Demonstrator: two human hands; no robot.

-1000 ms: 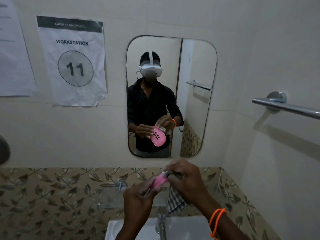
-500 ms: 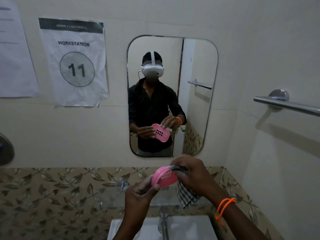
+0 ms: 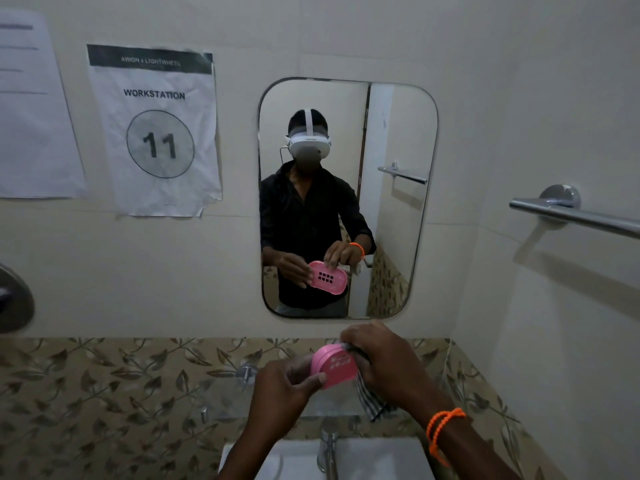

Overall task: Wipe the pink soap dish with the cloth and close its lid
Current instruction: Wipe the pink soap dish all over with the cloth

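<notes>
The pink soap dish point(image 3: 334, 367) is held up in front of me above the basin, its slotted face turned toward me. My left hand point(image 3: 282, 382) grips its left end, thumb on the front. My right hand point(image 3: 377, 362) holds a checked cloth point(image 3: 372, 400) against the dish's right end; the cloth hangs down below the hand. An orange band circles my right wrist. In the mirror point(image 3: 398, 237) the dish's other side shows a block of drain holes.
A white basin point(image 3: 298, 459) with a chrome tap point(image 3: 327, 452) lies below my hands. A chrome towel rail point(image 3: 575, 216) juts from the right wall. A paper sign reading workstation 11 point(image 3: 156, 133) hangs left of the mirror. A metal fitting point(image 3: 14, 299) is at the far left.
The dish has turned from edge-on to show its broad slotted face. Both hands have shifted slightly right, with the cloth staying at the dish's right end.
</notes>
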